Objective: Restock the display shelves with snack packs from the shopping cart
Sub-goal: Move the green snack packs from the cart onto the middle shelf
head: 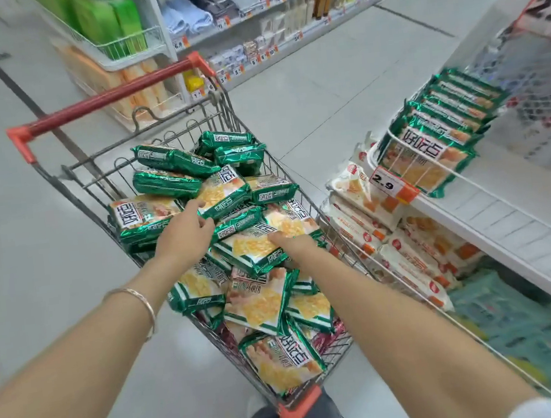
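Note:
A wire shopping cart (pixel 57 178) with a red handle stands in front of me, heaped with several green snack packs (pixel 264 306). My left hand (pixel 184 231) reaches into the pile, its fingers on a green pack (pixel 222 190) near the middle. My right hand (pixel 291 243) lies on another green pack (pixel 254 245), fingers curled over its upper edge. On the right, a white display shelf (pixel 494 214) holds a row of the same green packs (pixel 432 153) behind a white wire rail.
White and orange snack packs (pixel 363 212) fill the lower shelf level beside the cart. A yellow 2.9 price tag (pixel 386 180) hangs on the rail. Another shelf unit (pixel 245 16) with assorted goods stands across the grey aisle floor. A teal crate (pixel 527 324) sits at lower right.

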Available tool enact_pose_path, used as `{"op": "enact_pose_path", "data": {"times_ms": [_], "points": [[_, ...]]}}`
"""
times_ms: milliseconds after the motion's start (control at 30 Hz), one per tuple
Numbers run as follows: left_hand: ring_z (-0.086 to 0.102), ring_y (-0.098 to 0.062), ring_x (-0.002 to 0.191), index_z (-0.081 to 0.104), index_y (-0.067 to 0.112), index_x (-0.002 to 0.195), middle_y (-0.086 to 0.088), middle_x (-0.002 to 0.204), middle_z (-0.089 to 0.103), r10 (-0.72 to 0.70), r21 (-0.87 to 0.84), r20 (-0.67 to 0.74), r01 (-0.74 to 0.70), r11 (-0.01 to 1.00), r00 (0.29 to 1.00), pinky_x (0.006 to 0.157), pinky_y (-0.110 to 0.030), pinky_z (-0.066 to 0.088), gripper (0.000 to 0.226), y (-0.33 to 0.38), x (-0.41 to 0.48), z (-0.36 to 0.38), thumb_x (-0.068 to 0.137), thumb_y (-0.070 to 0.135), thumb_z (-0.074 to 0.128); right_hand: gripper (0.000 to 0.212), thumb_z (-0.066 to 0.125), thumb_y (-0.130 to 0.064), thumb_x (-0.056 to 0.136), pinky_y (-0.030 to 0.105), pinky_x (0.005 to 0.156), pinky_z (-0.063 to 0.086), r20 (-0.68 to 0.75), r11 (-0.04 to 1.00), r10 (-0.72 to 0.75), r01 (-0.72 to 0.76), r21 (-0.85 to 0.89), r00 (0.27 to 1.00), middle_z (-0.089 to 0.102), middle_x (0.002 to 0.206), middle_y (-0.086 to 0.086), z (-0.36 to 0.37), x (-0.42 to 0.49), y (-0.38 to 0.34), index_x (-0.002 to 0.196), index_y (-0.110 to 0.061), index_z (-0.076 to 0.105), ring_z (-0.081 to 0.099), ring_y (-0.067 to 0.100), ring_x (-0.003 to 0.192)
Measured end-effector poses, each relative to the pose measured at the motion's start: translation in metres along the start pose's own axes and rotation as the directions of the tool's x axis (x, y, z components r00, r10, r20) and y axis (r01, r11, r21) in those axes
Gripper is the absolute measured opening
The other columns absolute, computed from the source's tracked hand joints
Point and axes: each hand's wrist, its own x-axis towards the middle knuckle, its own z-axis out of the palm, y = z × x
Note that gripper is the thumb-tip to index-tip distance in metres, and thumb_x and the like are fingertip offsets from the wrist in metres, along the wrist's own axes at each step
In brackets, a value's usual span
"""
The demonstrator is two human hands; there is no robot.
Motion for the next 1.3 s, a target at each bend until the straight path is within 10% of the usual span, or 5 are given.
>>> {"op": "enact_pose_path", "data": {"times_ms": [367, 600, 800, 1200, 1300], "points": [[0.054, -0.03, 0.123, 0.032, 0.01, 0.151, -0.013, 0.14, 0.051, -0.193, -0.45, 0.258, 0.295, 0.843, 0.947, 0.105, -0.05, 0.047, 0.077, 0.018, 0.005, -0.003, 0.093, 0.055, 0.058, 0.031, 0.087, -0.028, 0.06, 0.058, 0.119, 0.022, 0.173, 0.972, -0.234, 0.23, 0.046, 0.957, 0.054, 0.143, 0.009, -0.06, -0.023, -0.019, 0.09, -0.021, 0.081, 0.041, 0.03, 0.138], [0.032, -0.035, 0.144, 0.012, 0.012, 0.158, -0.014, 0.159, 0.031, -0.09, -0.565, 0.518, 0.42, 0.71, 0.85, 0.119, -0.054, 0.025, 0.137, 0.02, -0.011, -0.002, 0.057, 0.082, 0.072, 0.054, 0.043, -0.049, 0.103, 0.044, 0.112, 0.041, 0.264, 0.925, -0.286, 0.193, 0.328, 0.921, 0.062, 0.134, 0.01, -0.053, -0.041, -0.014, 0.136, -0.007, 0.054, 0.057, 0.029, 0.124], [0.033, -0.045, 0.141, 0.008, 0.013, 0.158, -0.025, 0.143, 0.051, -0.218, -0.677, 0.314, 0.379, 0.631, 0.924, 0.117, -0.059, 0.029, 0.16, -0.029, 0.006, -0.035, 0.034, 0.089, 0.076, 0.062, 0.068, -0.065, 0.081, 0.035, 0.081, 0.054, 0.005, 0.756, -0.211, 0.167, -0.633, 0.977, 0.065, 0.106, 0.011, -0.007, -0.031, 0.051, 0.101, -0.007, 0.064, 0.064, 0.025, 0.095], [0.018, -0.036, 0.15, 0.007, 0.005, 0.158, -0.015, 0.165, 0.012, -0.208, -0.524, 0.123, 0.242, 0.816, 0.97, 0.12, -0.052, 0.017, 0.108, 0.053, -0.01, -0.025, 0.084, 0.077, 0.04, 0.016, 0.046, -0.012, 0.101, 0.022, 0.057, 0.056, 0.146, 0.856, -0.337, 0.238, 0.458, 0.93, 0.066, 0.094, 0.002, -0.097, -0.085, -0.004, 0.11, -0.012, 0.06, 0.066, 0.014, 0.073], [0.048, -0.029, 0.132, 0.011, 0.004, 0.158, -0.019, 0.162, 0.022, -0.095, -0.419, 0.184, 0.166, 0.893, 0.978, 0.109, -0.046, 0.041, 0.103, 0.102, -0.019, -0.01, 0.087, 0.078, 0.023, 0.028, 0.057, -0.032, 0.098, 0.041, 0.095, 0.055, 0.055, 0.82, -0.375, 0.303, 0.486, 0.926, 0.063, 0.126, 0.013, -0.098, -0.084, -0.021, 0.12, -0.016, 0.057, 0.064, 0.03, 0.115]]}}
